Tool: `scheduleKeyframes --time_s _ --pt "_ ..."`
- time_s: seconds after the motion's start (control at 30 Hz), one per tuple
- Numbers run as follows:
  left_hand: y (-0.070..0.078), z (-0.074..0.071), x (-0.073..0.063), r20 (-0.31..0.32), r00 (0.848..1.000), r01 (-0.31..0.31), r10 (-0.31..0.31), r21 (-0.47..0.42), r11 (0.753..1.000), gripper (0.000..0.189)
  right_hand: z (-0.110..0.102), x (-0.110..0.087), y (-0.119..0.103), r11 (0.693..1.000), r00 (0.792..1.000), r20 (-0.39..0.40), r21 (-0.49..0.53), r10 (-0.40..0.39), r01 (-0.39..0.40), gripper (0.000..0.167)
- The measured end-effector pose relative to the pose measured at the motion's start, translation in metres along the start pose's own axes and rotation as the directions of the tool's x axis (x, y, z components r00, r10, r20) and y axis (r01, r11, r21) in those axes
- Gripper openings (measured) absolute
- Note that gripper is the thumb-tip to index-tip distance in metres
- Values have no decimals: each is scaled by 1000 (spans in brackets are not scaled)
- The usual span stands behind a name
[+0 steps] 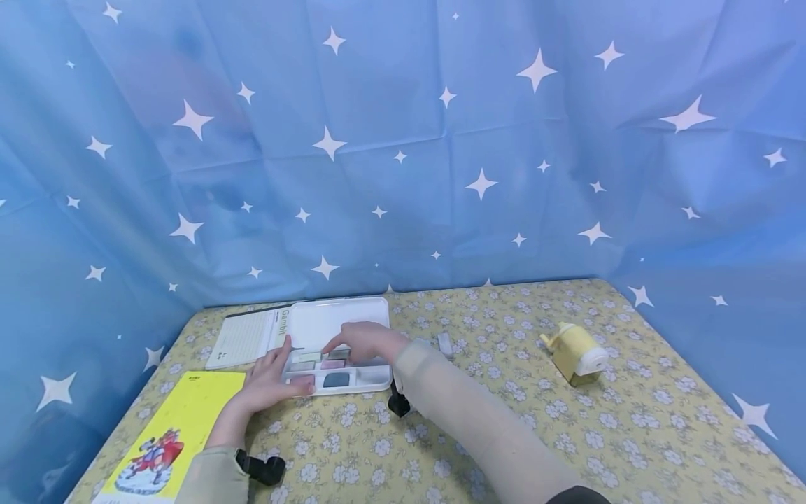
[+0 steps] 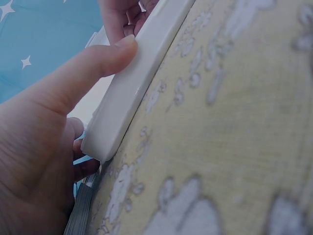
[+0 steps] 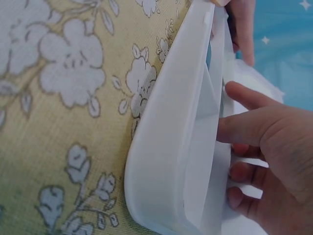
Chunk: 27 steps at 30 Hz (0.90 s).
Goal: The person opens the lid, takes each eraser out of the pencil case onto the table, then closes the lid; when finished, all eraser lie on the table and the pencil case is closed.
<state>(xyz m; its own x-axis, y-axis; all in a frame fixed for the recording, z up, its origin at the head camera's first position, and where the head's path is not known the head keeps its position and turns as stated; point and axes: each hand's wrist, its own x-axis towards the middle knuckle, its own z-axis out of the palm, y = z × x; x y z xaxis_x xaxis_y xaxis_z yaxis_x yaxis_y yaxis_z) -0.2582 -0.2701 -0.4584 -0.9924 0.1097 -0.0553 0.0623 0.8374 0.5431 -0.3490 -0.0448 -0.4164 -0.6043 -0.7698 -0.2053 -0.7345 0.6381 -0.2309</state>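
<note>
The white box [image 1: 371,380] sits on the table [image 1: 504,399], just to the right of the person's left hand [image 1: 266,381] and under the right hand [image 1: 366,340]. Its lid [image 1: 330,318] is up and lies past the right hand, on the far side.

The left hand holds the left end of the box. Its thumb [image 2: 115,55] is on the near wall, and its other fingers bend around the end. A pink block [image 1: 302,380] is right by this thumb.

The right hand dips into the box from above. Its pointing finger and thumb are a bit apart, and the other fingers bend in. A dark gray block [image 1: 338,355] is between that finger and thumb, but one cannot tell if they pinch it. A green block [image 1: 308,357] is just left of the pointing finger. A mauve block [image 1: 331,365] is just below it, and a blue-gray block [image 1: 336,379] is nearer the person.

A lined pad [image 1: 242,339] lies past the left hand, to its left. A yellow book [image 1: 204,395] lies beside the left wrist. A small pale block [image 1: 444,344] is to the right of the right hand, and a yellow sharpener [image 1: 576,350] is much farther right.
</note>
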Motion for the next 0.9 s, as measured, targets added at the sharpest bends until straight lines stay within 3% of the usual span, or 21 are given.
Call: scheduleKeyframes --time_s 0.57,0.9 --pt "2 0 0 9 1000 -5 5 -2 1000 121 -1 -4 -1 999 999 -30 -20 33 -33 64" --pt "1 -2 -1 19 1000 7 -7 9 1000 121 -8 -11 2 1000 1000 -26 2 -11 11 63"
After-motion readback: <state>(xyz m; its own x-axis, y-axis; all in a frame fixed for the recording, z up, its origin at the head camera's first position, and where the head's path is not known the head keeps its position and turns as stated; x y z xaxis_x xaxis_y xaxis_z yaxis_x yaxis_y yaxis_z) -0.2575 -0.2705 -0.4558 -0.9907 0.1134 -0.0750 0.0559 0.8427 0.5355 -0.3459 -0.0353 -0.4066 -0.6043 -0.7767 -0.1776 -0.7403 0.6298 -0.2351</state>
